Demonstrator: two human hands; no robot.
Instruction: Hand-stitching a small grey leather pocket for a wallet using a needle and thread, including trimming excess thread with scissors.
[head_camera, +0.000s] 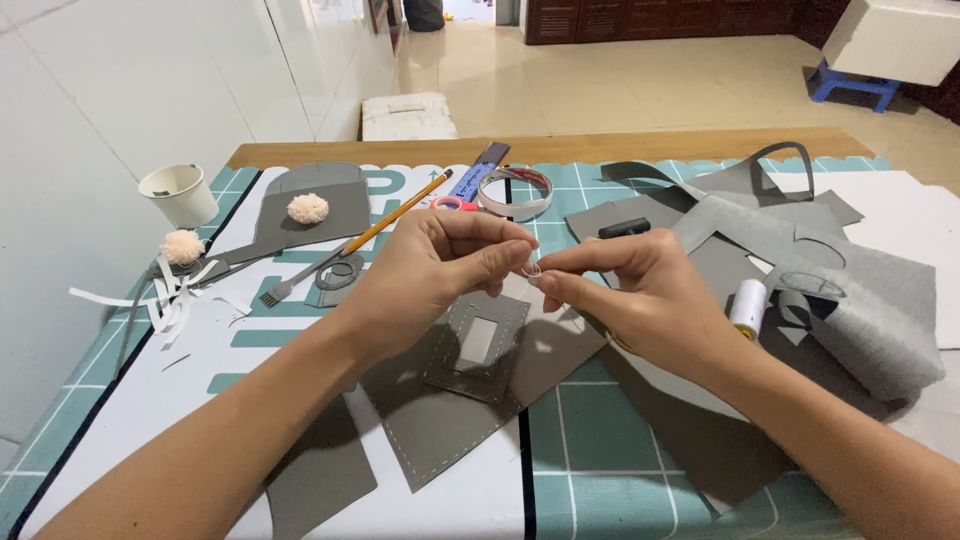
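Home craft table, tiled floor beyond

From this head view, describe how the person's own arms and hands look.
Both forearms are bare right to the bottom edge of the picture, with no sleeves in view. The left hand and right hand wear no gloves, and no rings, watch or bracelet show. Fingernails look short and unpainted.

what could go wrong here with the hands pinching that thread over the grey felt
The left hand and right hand pinch a fine thread in mid-air; it looks thin enough to slip or tangle. The spool of white thread stands close by the right wrist and could be knocked over. The stitched grey felt piece lies loose under the forearms, so a nudge might shift it.
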